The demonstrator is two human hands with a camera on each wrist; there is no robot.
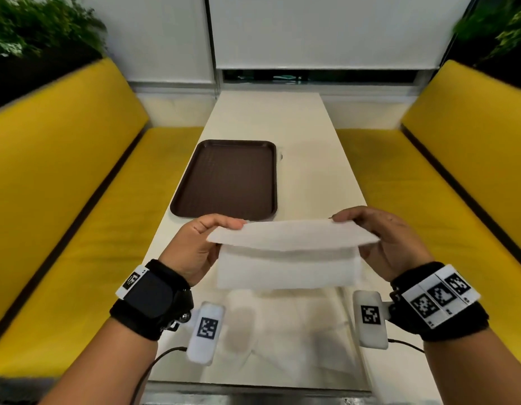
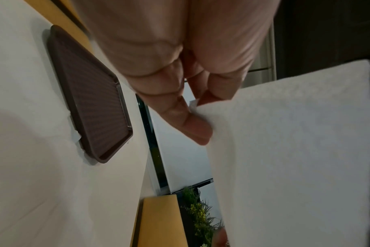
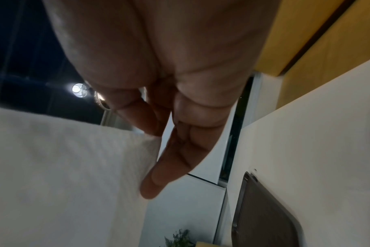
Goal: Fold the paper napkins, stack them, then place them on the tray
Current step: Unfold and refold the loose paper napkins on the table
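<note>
A white paper napkin hangs in the air above the near end of the table, its upper half bent over toward me. My left hand pinches its top left corner, and my right hand pinches its top right corner. In the left wrist view the fingers hold the napkin at its edge. The right wrist view shows fingers against the napkin. An empty brown tray lies on the table beyond my left hand. More white napkins lie flat on the table under my wrists.
The long white table runs away from me between two yellow benches. A white wall and window stand at its far end. Plants sit behind both bench backs.
</note>
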